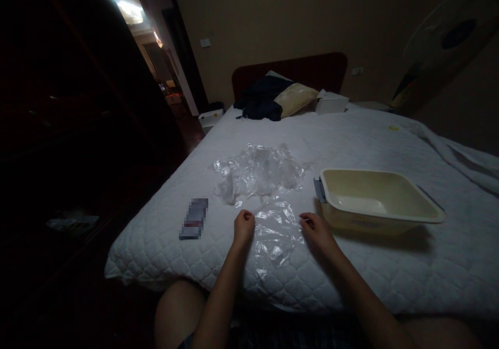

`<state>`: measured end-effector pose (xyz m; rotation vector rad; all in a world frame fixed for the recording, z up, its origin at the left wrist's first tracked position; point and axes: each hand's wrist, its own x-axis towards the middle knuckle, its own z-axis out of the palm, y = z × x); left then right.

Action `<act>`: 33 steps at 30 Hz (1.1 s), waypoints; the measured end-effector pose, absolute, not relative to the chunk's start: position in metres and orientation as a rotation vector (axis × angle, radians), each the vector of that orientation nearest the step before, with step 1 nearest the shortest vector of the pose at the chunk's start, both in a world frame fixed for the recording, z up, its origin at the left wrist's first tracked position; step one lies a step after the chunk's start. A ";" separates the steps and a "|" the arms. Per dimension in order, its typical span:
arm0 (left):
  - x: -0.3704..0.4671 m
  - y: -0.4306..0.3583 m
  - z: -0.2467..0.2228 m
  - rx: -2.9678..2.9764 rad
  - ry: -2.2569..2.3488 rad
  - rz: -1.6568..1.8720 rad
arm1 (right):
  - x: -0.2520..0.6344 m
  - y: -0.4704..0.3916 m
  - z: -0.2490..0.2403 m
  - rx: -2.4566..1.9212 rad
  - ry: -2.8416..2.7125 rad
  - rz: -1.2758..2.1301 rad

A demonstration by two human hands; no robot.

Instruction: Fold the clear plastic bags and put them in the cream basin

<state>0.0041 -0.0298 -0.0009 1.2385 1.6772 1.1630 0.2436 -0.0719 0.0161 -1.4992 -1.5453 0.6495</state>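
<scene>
A clear plastic bag [275,235] lies spread on the white quilted bed between my two hands. My left hand [244,226] pinches its left edge, fingers curled together. At the opposite edge, my right hand [315,228] has its thumb and fingers closed on the plastic. Just beyond lies a crumpled heap of clear plastic bags [259,172], its separate pieces hard to tell apart. To the right of my right hand stands a cream plastic bin [384,224] with grey side handles, nothing visible inside it.
A blurred-out phone-like object [194,219] lies left of my left hand on the bed [156,235]. Dark cloth [261,97], a beige pillow [296,98] and a white box [331,103] are by the headboard [323,66]. A fan [448,37] stands at the right.
</scene>
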 end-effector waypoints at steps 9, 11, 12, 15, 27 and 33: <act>0.006 -0.032 -0.003 1.350 1.788 1.181 | 0.235 -0.048 0.022 -1.494 -1.769 0.451; 0.006 -0.033 -0.002 1.357 1.791 1.177 | 0.226 -0.049 0.023 -1.392 -1.933 0.419; 0.006 -0.033 -0.001 1.366 1.793 1.175 | 0.223 -0.050 0.022 -1.357 -2.002 0.416; 0.005 -0.034 0.001 1.440 1.831 1.168 | 0.220 -0.050 0.010 -1.326 -2.049 0.445; -0.001 -0.039 0.007 1.418 1.706 1.288 | 0.232 -0.047 0.002 -1.208 -1.457 0.934; -0.023 -0.078 0.017 1.906 1.724 1.247 | 0.237 -0.045 0.001 -1.224 -1.316 1.017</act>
